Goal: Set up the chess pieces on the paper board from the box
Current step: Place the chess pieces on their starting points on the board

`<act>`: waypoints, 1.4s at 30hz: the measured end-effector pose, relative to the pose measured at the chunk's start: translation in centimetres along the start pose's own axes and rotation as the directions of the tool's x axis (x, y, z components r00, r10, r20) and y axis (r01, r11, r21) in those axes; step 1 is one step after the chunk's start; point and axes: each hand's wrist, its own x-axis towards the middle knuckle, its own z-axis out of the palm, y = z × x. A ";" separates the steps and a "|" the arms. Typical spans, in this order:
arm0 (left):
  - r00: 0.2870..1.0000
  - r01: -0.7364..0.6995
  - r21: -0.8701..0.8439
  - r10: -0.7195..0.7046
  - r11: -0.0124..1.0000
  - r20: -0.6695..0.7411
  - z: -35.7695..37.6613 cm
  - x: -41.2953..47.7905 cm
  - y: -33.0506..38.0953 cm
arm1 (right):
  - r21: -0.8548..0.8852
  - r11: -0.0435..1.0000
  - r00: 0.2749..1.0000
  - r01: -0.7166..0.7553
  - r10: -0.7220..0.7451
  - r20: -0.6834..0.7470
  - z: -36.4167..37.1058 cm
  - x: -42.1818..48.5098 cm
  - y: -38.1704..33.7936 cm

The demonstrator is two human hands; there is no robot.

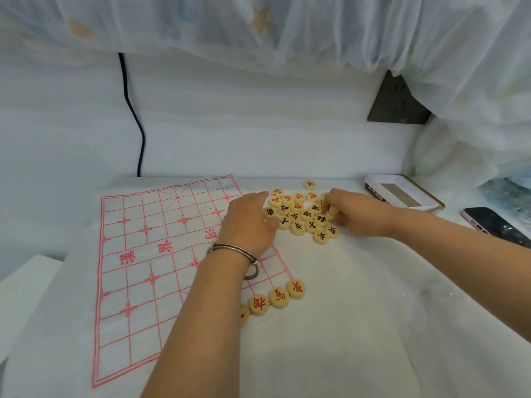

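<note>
A paper board with a red grid lies on the white cloth at the left. A pile of round wooden chess pieces with red and black characters lies just right of the board's far corner. My left hand, with a metal bracelet on the wrist, rests with straight fingers against the pile's left side. My right hand pinches a piece on edge at the pile's right side. Three red pieces lie in a row by the board's near right edge, with a fourth partly hidden behind my left forearm.
An open white box stands at the back right. A phone lies at the right edge. A black cable hangs down the back wall, where a dark socket plate sits under a curtain.
</note>
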 end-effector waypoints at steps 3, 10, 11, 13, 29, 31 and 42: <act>1.000 0.006 -0.003 -0.006 1.000 0.001 0.0 0.1 -0.1 | 0.203 0.977 0.987 -0.059 0.087 -0.133 -0.6 0.6 -0.9; 1.000 0.018 -0.017 -0.018 1.000 -0.004 -0.2 0.2 -0.5 | 0.981 0.059 0.940 -0.182 0.304 0.157 -2.0 3.3 -2.9; 1.000 0.021 -0.022 -0.022 1.000 -0.006 -0.2 0.3 -0.6 | 0.975 -0.155 0.935 -0.159 0.294 0.199 -2.1 3.5 -3.0; 0.999 0.031 -0.035 -0.031 0.999 -0.007 -0.3 0.3 -0.7 | 0.878 -0.473 0.934 -0.075 0.275 0.228 -2.2 4.0 -3.2; 0.999 0.032 -0.026 -0.031 0.999 0.006 -0.3 0.2 -0.8 | 0.800 -0.592 0.919 0.099 0.362 0.154 -3.5 4.3 -0.4; 0.999 0.033 -0.012 -0.033 0.999 0.011 -0.3 0.2 -0.8 | 0.914 -0.405 0.912 -0.010 0.371 0.174 -3.4 4.2 -0.6; 1.000 0.011 0.041 -0.011 0.999 0.017 -0.4 -0.1 -1.0 | 0.798 0.546 0.911 -0.256 0.412 0.010 -4.6 3.7 -4.5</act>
